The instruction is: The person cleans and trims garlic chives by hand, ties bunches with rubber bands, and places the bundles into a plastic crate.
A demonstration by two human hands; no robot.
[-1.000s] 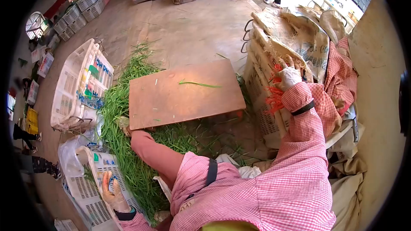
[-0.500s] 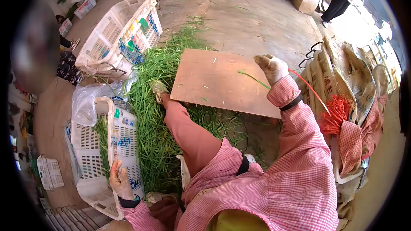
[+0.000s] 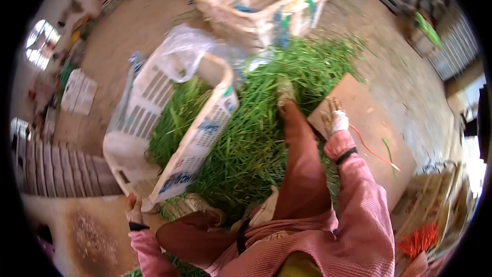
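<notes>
My left hand is closed on the near corner rim of a white plastic basket. Long green stalks lie inside this basket, and a clear plastic bag drapes over its far end. My right hand, in a dirty pale glove, is over the left edge of a brown board. Its fingers look extended, while a thin red strip trails from the palm side across the board. A loose green stalk rests there too. Between basket and board spreads a heap of green stalks.
Another white basket stands beyond the heap. A bundle of red strips hangs by stacked pale containers at lower right. My foot is among the stalks. At far left is a further white basket.
The view has swung left. My left hand has moved to the basket's near corner and closed there. My right hand has come over the board's left edge, the red strip now free of its bundle.
</notes>
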